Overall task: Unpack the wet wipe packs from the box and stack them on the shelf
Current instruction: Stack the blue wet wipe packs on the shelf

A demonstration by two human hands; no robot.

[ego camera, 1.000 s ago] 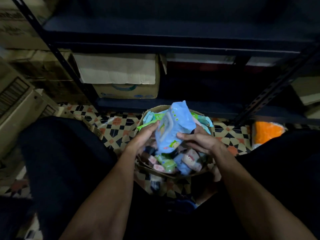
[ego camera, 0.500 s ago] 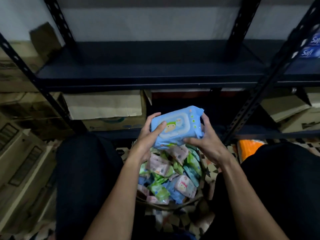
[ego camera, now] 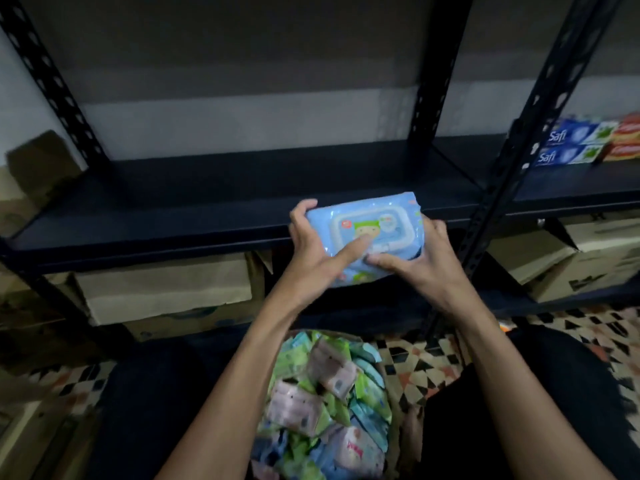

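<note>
Currently both hands hold one blue wet wipe pack (ego camera: 367, 233) at centre frame, level with the front edge of the dark metal shelf (ego camera: 173, 209). The left hand (ego camera: 311, 258) grips the pack's left end, fingers curled over its top edge, thumb across the printed face. The right hand (ego camera: 422, 268) grips the right end, thumb along the lower front. Pack label faces the camera, long axis roughly horizontal; contact with the shelf edge cannot be told. Box (ego camera: 394, 407) at bottom centre, between the person's knees, filled with mixed pink, green and blue packs (ego camera: 311, 403). Safi cartons (ego camera: 571, 143) stacked at upper right. Cardboard carton (ego camera: 166, 292) on the lower tier, left of centre.
</note>
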